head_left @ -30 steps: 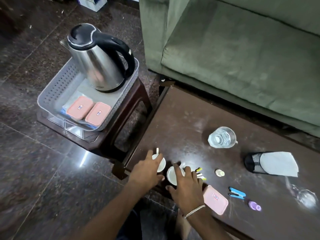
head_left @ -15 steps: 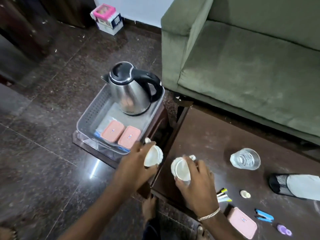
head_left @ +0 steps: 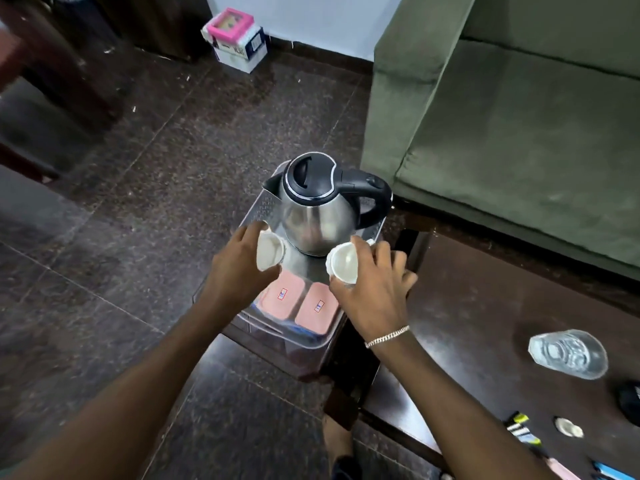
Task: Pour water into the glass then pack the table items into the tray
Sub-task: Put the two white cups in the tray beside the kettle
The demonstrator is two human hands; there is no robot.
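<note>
Each hand grips a small white cup over the tray: the left hand holds the left cup tipped, mouth facing right; the right hand holds the right cup, mouth toward the camera. Half a second ago both cups were nearer the surface; now they hang beside the kettle, above two pink boxes.

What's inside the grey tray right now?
The electric kettle and two pink-lidded boxes sit in the tray. Both hands cover part of its floor.
</note>
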